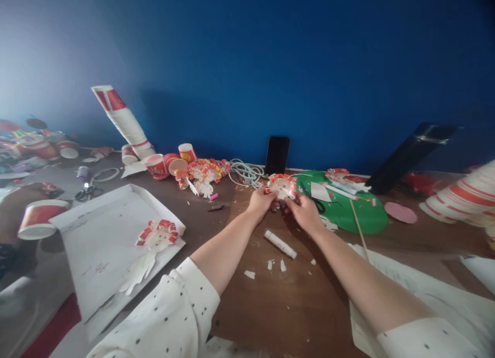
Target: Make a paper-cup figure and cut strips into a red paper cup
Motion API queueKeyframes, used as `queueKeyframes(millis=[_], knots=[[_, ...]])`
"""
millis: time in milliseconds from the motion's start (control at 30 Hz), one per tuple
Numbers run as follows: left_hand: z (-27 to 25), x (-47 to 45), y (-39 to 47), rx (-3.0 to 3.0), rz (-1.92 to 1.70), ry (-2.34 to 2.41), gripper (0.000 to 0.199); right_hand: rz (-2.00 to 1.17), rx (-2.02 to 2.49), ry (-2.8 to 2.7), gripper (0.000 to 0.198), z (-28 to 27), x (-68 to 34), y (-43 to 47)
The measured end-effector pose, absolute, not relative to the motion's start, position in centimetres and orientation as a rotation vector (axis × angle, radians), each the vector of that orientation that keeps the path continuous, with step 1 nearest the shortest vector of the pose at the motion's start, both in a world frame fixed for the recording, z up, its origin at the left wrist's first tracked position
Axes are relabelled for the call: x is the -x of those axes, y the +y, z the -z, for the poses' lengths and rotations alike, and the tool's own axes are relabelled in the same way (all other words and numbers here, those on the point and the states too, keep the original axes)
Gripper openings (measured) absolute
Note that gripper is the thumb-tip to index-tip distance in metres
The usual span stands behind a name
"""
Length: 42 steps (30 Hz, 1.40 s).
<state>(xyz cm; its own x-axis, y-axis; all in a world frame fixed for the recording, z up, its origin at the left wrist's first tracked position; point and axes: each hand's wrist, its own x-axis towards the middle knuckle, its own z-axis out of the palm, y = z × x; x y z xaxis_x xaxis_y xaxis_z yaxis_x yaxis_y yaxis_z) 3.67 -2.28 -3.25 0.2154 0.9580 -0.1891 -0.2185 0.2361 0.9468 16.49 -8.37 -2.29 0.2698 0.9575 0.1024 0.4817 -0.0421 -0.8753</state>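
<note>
Both my hands hold a small paper figure (282, 185), white in the middle with a ring of red, orange and white curls around it. My left hand (261, 202) pinches its left edge. At its lower right edge, the fingers of my right hand (303, 208) are closed on it. A white glue stick (280, 244) lies on the brown table below my hands, near several paper scraps (249, 274). Dark-handled scissors (317, 204) rest just behind my right hand, partly hidden by it. Another curly paper figure (158, 236) lies on a white sheet to the left.
Against the blue wall lean a black phone (277, 154) and a tall stack of paper cups (127, 122). A pile of paper figures (204, 176) and a coiled cable (246, 171) lie at the back. Green paper (359, 216) is at right. A person's arm (19, 206) shows at far left.
</note>
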Motion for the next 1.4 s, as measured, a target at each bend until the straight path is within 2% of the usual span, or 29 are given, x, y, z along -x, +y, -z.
queueKeyframes(millis=[200,567,933,1133,1400], knots=[[3.2,-3.6,-2.4,-0.973,-0.995,0.954,0.014,-0.791,1.598,-1.273,0.025,2.9,-16.9,-8.0],[4.1,-3.6,-2.1,-1.066,-0.967,0.845,0.034,-0.863,1.481,-0.949,0.029,3.3,-17.3,-7.5],[2.9,-3.8,-2.7,-0.974,-1.045,0.889,0.009,-0.874,1.444,-1.149,0.026,3.0,-16.8,-8.0],[3.5,-4.0,-2.6,-1.113,-1.006,0.946,0.010,-0.787,1.507,-1.193,0.035,2.5,-16.1,-8.3],[4.2,-4.0,-3.1,-1.597,-0.958,1.162,0.020,-0.728,1.606,-1.069,0.023,2.2,-16.1,-8.1]])
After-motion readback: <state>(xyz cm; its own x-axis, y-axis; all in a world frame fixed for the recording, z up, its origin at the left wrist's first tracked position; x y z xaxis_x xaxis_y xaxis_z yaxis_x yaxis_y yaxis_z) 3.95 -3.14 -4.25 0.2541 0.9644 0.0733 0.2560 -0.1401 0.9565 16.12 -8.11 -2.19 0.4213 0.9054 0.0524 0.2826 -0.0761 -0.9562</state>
